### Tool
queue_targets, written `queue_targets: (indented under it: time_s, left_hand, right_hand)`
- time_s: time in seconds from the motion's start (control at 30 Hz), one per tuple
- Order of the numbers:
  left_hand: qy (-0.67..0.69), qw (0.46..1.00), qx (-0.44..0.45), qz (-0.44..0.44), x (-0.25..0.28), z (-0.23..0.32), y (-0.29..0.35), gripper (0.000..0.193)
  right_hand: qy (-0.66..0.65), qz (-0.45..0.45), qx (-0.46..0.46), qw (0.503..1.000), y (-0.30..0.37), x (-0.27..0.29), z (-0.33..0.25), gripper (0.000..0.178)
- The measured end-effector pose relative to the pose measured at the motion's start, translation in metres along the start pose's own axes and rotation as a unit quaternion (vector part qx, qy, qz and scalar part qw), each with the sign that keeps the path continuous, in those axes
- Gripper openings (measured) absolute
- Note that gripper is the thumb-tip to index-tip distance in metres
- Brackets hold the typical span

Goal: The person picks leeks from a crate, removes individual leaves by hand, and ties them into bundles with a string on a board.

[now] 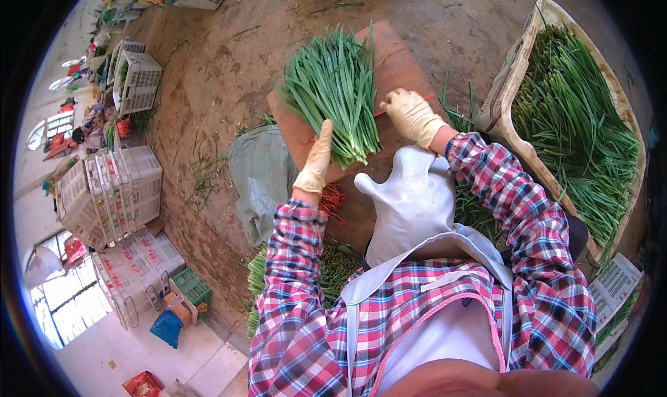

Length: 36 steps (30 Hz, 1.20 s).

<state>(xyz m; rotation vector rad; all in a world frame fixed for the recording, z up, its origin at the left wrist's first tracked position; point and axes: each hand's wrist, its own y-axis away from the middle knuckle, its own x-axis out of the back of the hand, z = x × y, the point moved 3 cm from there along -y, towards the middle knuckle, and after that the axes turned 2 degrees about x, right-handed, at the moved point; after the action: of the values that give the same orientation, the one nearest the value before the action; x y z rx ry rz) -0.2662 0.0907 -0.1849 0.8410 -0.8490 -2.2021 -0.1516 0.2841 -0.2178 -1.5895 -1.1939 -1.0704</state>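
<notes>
Probably light, bruisable chive bunch | I'd cup stems | left grip spread | right grip curled, pinch unclear

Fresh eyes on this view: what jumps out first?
The bright green bunch catches the eye first, upper centre on a brown board, its pale ends between the gloved left hand and right hand. Next comes the cream-rimmed tub of long greens at right, then white crates along the left.
</notes>
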Motion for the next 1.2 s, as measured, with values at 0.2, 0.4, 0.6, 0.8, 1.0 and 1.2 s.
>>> queue_targets:
  time_s: [0.2, 0.4, 0.6, 0.8, 1.0, 1.2]
  left_hand:
    - [-0.319, 0.916, -0.189, 0.156, 0.091, -0.021, -0.015, 0.051]
    - [-0.496, 0.765, -0.358, 0.203, 0.11, -0.034, -0.03, 0.05]
    - [-0.72, 0.582, -0.239, 0.291, 0.105, -0.019, -0.025, 0.024]
    - [-0.604, 0.699, -0.222, 0.313, 0.122, -0.021, -0.026, 0.018]
    - [-0.109, 0.959, -0.191, 0.177, 0.139, -0.021, -0.024, 0.025]
    - [0.03, 0.94, -0.281, 0.192, 0.118, -0.03, -0.035, 0.021]
  right_hand:
    - [0.061, -0.048, 0.007, 0.997, 0.005, -0.017, 0.029, 0.015]
    - [-0.016, -0.072, -0.051, 0.996, -0.01, -0.011, 0.025, 0.013]
    - [-0.02, -0.078, -0.042, 0.996, -0.026, 0.006, 0.043, 0.016]
    - [-0.11, -0.08, -0.094, 0.986, -0.039, 0.038, 0.057, 0.02]
    - [-0.389, -0.039, -0.148, 0.908, -0.063, 0.05, 0.024, 0.021]
    - [-0.432, -0.027, -0.067, 0.899, -0.094, 0.036, -0.049, 0.022]
